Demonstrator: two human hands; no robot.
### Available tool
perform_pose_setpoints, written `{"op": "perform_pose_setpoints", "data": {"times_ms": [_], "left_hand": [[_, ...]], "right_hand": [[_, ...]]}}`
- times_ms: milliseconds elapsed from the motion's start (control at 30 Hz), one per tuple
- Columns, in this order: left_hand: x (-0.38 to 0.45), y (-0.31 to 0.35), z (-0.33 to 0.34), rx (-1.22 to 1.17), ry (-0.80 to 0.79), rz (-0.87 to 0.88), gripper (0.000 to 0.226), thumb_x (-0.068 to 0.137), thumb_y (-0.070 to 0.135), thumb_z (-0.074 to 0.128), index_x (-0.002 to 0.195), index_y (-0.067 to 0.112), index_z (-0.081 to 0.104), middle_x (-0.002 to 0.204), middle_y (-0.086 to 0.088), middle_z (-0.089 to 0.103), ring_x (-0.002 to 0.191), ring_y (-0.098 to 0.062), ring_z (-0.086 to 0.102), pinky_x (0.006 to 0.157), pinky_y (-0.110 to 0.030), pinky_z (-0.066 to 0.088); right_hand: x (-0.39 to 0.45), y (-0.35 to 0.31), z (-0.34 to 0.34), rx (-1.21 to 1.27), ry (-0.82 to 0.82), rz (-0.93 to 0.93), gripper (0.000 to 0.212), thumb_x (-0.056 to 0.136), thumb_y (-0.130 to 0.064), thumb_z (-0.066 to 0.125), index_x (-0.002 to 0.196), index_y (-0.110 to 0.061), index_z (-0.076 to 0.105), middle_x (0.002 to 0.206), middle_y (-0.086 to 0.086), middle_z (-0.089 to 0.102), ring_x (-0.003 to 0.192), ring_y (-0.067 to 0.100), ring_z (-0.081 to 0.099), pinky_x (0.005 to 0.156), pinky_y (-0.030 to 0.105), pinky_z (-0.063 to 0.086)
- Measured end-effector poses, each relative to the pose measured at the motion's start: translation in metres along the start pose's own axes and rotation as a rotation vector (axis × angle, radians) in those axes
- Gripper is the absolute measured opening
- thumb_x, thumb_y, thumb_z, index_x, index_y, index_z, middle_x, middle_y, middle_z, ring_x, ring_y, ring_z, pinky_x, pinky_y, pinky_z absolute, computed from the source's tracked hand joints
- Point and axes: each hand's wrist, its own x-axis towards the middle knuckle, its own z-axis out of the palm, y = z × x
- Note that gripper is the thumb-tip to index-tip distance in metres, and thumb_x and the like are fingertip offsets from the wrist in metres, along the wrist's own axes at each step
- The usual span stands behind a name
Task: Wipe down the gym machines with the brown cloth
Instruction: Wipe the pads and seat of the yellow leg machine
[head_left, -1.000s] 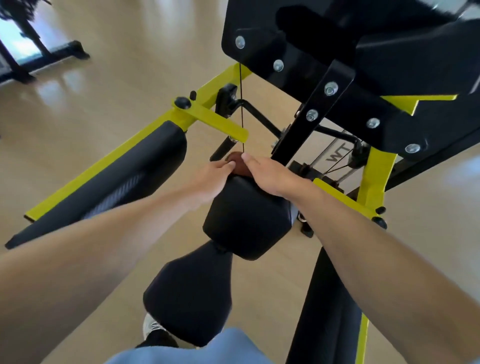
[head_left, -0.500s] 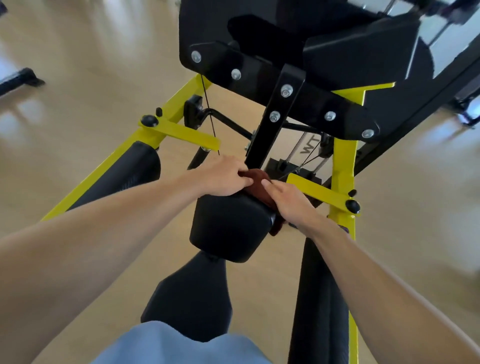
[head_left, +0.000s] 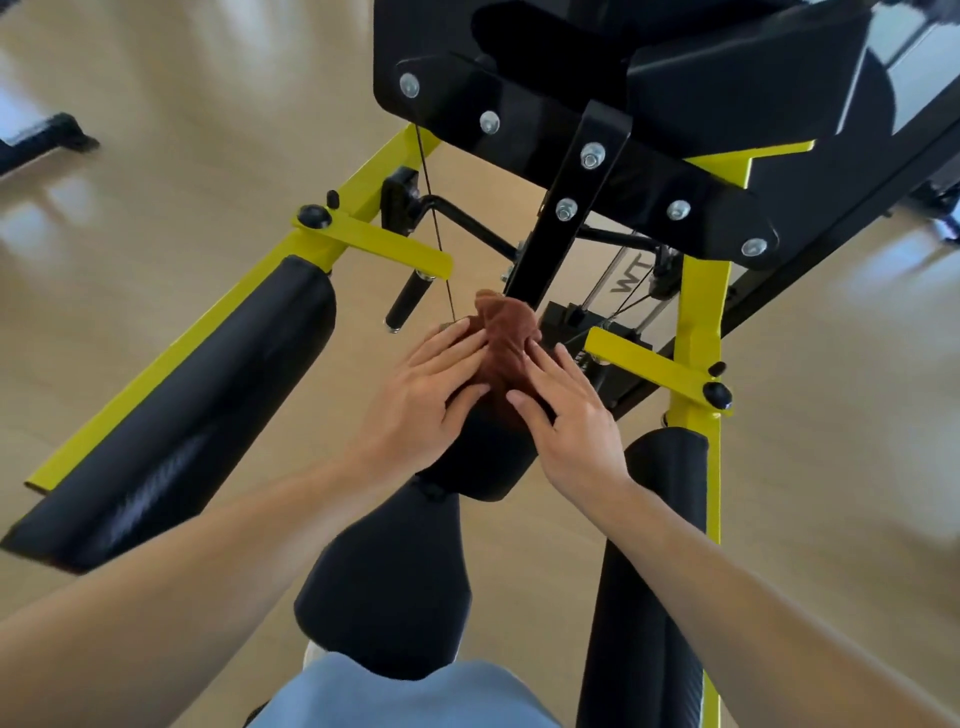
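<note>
The brown cloth (head_left: 506, 332) stands bunched up between my two hands, on top of the small black pad (head_left: 478, 462) at the middle of the yellow and black gym machine (head_left: 701, 312). My left hand (head_left: 415, 400) presses on the cloth's left side with its fingers spread. On the right side, my right hand (head_left: 576, 421) does the same. Most of the pad's top is hidden under my hands.
A black seat pad (head_left: 389, 582) lies below the small pad. Long black arm pads run at the left (head_left: 182, 415) and right (head_left: 644, 597). A bolted black plate (head_left: 571, 78) overhangs above, with a thin cable (head_left: 434, 223) beside it. Another machine's base (head_left: 47, 137) sits far left.
My hands have come together around the cloth, which now stands gathered up between them instead of lying flat under my right hand. The view has shifted slightly.
</note>
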Motion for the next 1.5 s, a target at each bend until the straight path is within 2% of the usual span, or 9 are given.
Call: {"op": "perform_pose_setpoints", "data": {"times_ms": [200,367,500,633,833,1000,1167,1333,1500], "left_hand": [[-0.03,-0.003,0.001,-0.105,0.086,-0.297,0.048,0.101,0.021,0.055,0.148,0.011,0.047,0.156,-0.001,0.042,0.146,-0.013,0.035,0.115,-0.031,0.039],[-0.055,-0.01,0.0,-0.122,0.006,-0.46,0.052,0.102,0.034,0.049,0.151,0.016,0.039,0.144,0.002,0.055,0.127,-0.012,0.055,0.102,-0.024,0.048],[-0.079,-0.023,0.0,-0.106,-0.099,-0.493,0.046,0.103,0.043,0.044,0.144,0.023,0.042,0.119,0.007,0.067,0.102,-0.009,0.064,0.087,-0.025,0.054],[-0.098,-0.032,0.001,-0.132,-0.167,-0.546,0.045,0.102,0.044,0.045,0.144,0.028,0.043,0.118,0.007,0.069,0.099,-0.013,0.067,0.085,-0.028,0.056],[-0.126,-0.049,0.003,-0.127,-0.338,-0.677,0.046,0.099,0.025,0.054,0.145,0.02,0.048,0.132,-0.004,0.066,0.116,-0.028,0.063,0.094,-0.039,0.052],[-0.175,-0.064,-0.008,-0.097,-0.321,-0.903,0.05,0.1,0.024,0.055,0.149,0.024,0.044,0.148,0.004,0.052,0.135,-0.016,0.05,0.109,-0.026,0.038],[-0.21,-0.071,-0.02,-0.103,-0.287,-1.009,0.044,0.098,0.019,0.056,0.142,0.023,0.054,0.142,0.007,0.058,0.129,-0.012,0.056,0.11,-0.028,0.042],[-0.221,-0.061,-0.017,-0.134,-0.255,-1.063,0.039,0.098,0.018,0.055,0.137,0.024,0.057,0.135,0.008,0.063,0.124,-0.011,0.06,0.107,-0.026,0.045],[-0.213,-0.039,-0.007,-0.211,-0.238,-1.031,0.039,0.098,0.018,0.052,0.136,0.025,0.057,0.134,0.01,0.063,0.122,-0.01,0.061,0.104,-0.03,0.048]], "right_hand": [[0.024,-0.017,0.009,-0.347,-0.037,-0.219,0.053,0.105,-0.052,0.038,0.156,-0.038,0.035,0.162,-0.011,0.035,0.155,0.019,0.021,0.126,0.047,0.02],[0.044,-0.032,0.017,-0.513,-0.15,-0.37,0.056,0.107,-0.051,0.037,0.16,-0.042,0.021,0.168,-0.008,0.023,0.156,0.024,0.018,0.126,0.047,0.018],[0.058,-0.042,0.026,-0.621,-0.173,-0.524,0.052,0.104,-0.045,0.047,0.155,-0.037,0.039,0.164,0.0,0.036,0.153,0.035,0.026,0.124,0.052,0.024],[0.07,-0.058,0.037,-0.798,-0.214,-0.716,0.039,0.1,-0.04,0.058,0.138,-0.031,0.061,0.148,0.006,0.056,0.145,0.038,0.04,0.118,0.057,0.03],[0.068,-0.102,0.07,-1.251,-0.425,-0.785,0.029,0.103,-0.041,0.049,0.121,-0.027,0.067,0.115,-0.001,0.066,0.114,0.028,0.056,0.102,0.049,0.034],[0.054,-0.096,0.138,-1.55,-0.728,-0.852,0.039,0.096,-0.055,0.057,0.124,-0.029,0.067,0.124,0.002,0.068,0.115,0.032,0.059,0.1,0.055,0.037],[0.037,-0.071,0.178,-1.707,-0.857,-1.048,0.043,0.097,-0.051,0.053,0.132,-0.029,0.063,0.134,0.008,0.061,0.123,0.037,0.052,0.104,0.059,0.035],[0.023,-0.04,0.193,-1.822,-0.83,-1.187,0.047,0.102,-0.051,0.043,0.142,-0.032,0.057,0.148,0.003,0.056,0.143,0.04,0.033,0.117,0.065,0.004],[0.0,0.004,0.164,-1.832,-0.905,-1.233,0.053,0.106,-0.033,0.045,0.157,-0.032,0.035,0.166,-0.008,0.027,0.157,0.028,0.008,0.124,0.044,0.007]]}}
